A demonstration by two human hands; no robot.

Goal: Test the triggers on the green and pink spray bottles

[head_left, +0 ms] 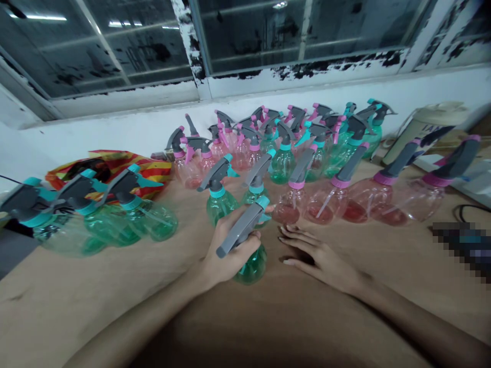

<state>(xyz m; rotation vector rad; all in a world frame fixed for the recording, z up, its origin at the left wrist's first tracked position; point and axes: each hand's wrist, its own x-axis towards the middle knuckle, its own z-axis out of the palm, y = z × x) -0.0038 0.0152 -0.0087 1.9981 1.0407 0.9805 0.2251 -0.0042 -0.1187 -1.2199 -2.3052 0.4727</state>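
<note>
My left hand (226,250) is wrapped round the neck of a green spray bottle (251,266) with a grey and teal trigger head. That bottle stands upright on the wooden table (184,317), close in front of me. To its right, my right hand (312,253) rests low over the tabletop, fingers stretched out, holding nothing. Just beyond the held bottle stand another green spray bottle (221,204) and a second one partly hidden behind my left hand. A pink spray bottle (288,207) stands nearest to my right fingertips.
Several green spray bottles (153,220) stand at the left before a red-yellow striped bag (143,166). More pink bottles (358,199) line the right. A crowded group (284,163) stands at the back, under the window. A beige jug (425,128) and a pixelated dark object (466,245) are at the right.
</note>
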